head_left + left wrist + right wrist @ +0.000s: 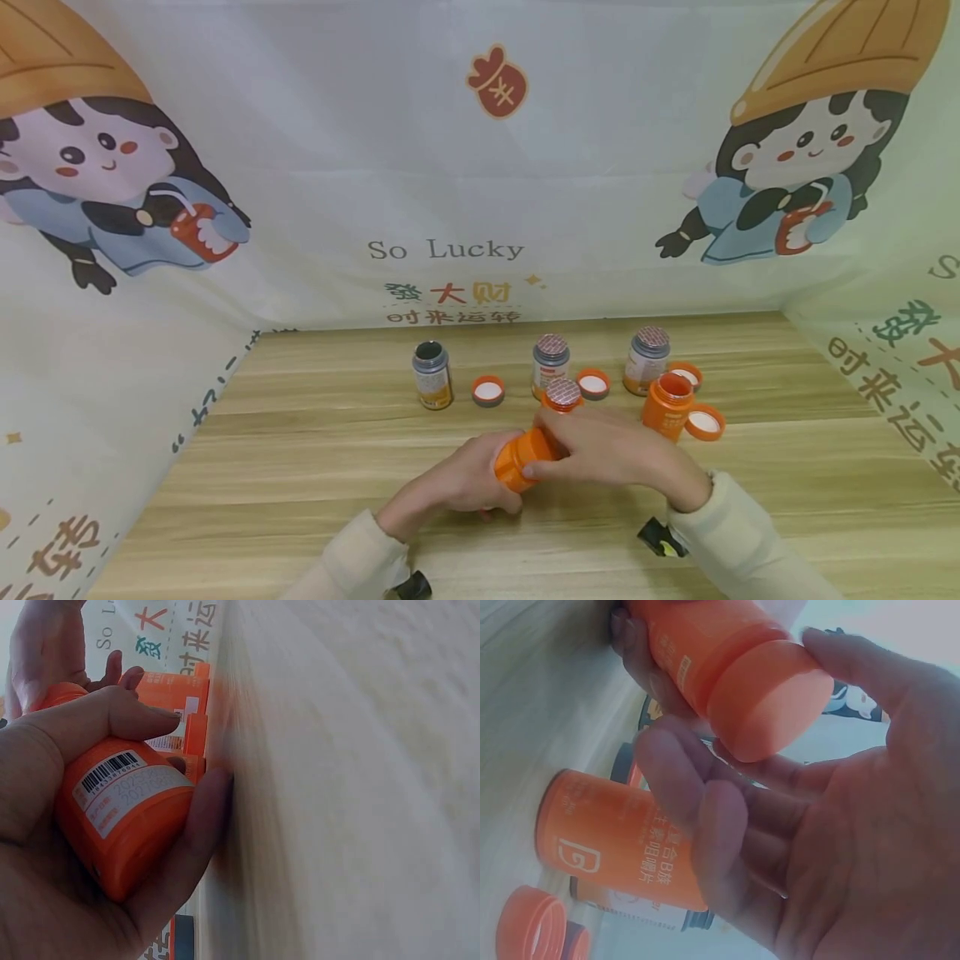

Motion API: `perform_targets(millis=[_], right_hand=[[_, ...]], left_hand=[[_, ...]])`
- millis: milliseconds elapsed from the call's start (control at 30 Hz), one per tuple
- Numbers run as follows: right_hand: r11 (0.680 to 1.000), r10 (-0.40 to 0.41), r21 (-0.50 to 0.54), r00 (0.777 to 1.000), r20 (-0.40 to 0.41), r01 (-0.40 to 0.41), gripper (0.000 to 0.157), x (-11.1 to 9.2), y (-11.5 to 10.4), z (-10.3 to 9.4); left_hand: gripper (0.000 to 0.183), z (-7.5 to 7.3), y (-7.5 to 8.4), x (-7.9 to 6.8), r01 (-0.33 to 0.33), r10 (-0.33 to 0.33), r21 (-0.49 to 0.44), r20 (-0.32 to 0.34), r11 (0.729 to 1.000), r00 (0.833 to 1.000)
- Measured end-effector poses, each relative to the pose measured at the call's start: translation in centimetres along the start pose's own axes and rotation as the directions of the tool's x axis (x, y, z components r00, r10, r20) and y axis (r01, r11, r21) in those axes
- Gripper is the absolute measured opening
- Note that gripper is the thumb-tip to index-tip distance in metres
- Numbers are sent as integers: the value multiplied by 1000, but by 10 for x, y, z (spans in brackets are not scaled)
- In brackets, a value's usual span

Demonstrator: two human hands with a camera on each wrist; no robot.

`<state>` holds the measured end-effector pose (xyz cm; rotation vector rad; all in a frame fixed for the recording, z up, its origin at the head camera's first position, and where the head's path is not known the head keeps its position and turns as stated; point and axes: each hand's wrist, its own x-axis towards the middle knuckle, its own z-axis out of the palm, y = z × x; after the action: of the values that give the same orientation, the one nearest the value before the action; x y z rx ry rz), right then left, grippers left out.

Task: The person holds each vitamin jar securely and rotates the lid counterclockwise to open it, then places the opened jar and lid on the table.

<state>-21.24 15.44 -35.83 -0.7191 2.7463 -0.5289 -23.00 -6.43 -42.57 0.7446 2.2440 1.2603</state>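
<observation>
My left hand [480, 471] grips an orange bottle [127, 825] round its body, tilted and held just above the table. A barcode label faces the left wrist camera. At its upper end is an orange cap [772, 701]. My right hand [607, 446] pinches this cap between the thumb and a finger, its other fingers loosely curled beneath. Just beyond the hands stands an orange bottle with a foil-sealed mouth [562, 393], partly covered by the right hand in the head view. To the right is an orange bottle with an uncovered mouth [666, 408].
At the back stand a grey bottle with a dark open mouth [432, 379] and two foil-topped grey bottles [551, 367] [647, 362]. Several loose caps, including one at left [488, 392] and one at right [705, 423], lie white inside up. A printed cloth [337, 167] walls the wooden table [300, 433].
</observation>
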Motion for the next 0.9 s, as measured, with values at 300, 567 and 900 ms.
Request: perform_targets(millis=[300, 567, 900], right_hand=[[1000, 29, -7, 999, 14, -29, 45, 1, 3, 0], [1000, -17, 21, 999, 28, 17, 42, 1, 4, -1], [998, -67, 6, 998, -11, 67, 36, 2, 4, -1]], left_hand=[[52, 0, 0, 0, 15, -15, -10, -3, 1000, 1000], [49, 1, 0, 0, -5, 5, -6, -5, 1000, 1000], [49, 1, 0, 0, 0, 0, -3, -6, 1000, 1000]])
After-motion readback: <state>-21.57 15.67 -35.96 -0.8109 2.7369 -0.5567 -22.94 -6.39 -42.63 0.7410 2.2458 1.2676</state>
